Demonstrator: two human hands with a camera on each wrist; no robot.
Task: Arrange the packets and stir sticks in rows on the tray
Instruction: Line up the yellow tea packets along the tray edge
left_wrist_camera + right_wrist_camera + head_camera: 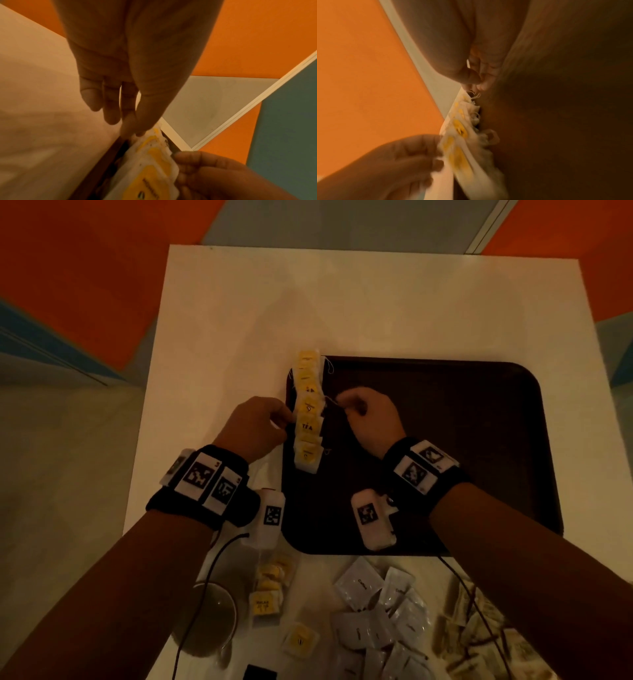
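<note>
A row of overlapping yellow tea bags (307, 412) runs along the left edge of the dark brown tray (445, 440). My left hand (286, 419) pinches the left edge of one tea bag in the middle of the row; in the left wrist view the thumb and fingers (135, 129) meet on the tea bags (154, 159). My right hand (340, 402) is over the tray just right of the row and pinches a thin tea bag string (330, 400). The right wrist view shows the right hand (477, 86) with thumb and fingertip closed on the strings beside the tea bags (458, 135).
On the white table (376, 302) near me lie loose yellow tea bags (270, 587), a pile of white coffee packets (376, 611), and brownish packets with stir sticks (479, 628). A round glass (209, 614) stands at the lower left. Most of the tray's floor is bare.
</note>
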